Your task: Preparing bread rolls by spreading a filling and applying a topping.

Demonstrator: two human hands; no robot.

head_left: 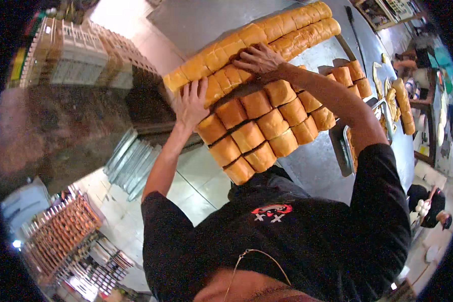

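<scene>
Two long, golden-brown loaves scored into segments lie side by side at a slant across the metal table [307, 156]: a far loaf [211, 58] and a near loaf [302, 43]. My left hand [190, 106] rests its outstretched fingers on the near loaf's left end. Farther right, my right hand [260, 61] lies with fingers spread over the middle of the loaves. Just below my hands sits a block of cut bread pieces [247, 136] in several rows, with dark gaps between some of them. More cut pieces [342, 76] stand beyond my right forearm.
To the right are torn bread crusts [378, 80], a single narrow loaf [403, 106] and a metal pan [343, 151]. Stacked metal trays [131, 163] stand at left, above a rack of buns [65, 234]. Another person [430, 204] is at far right.
</scene>
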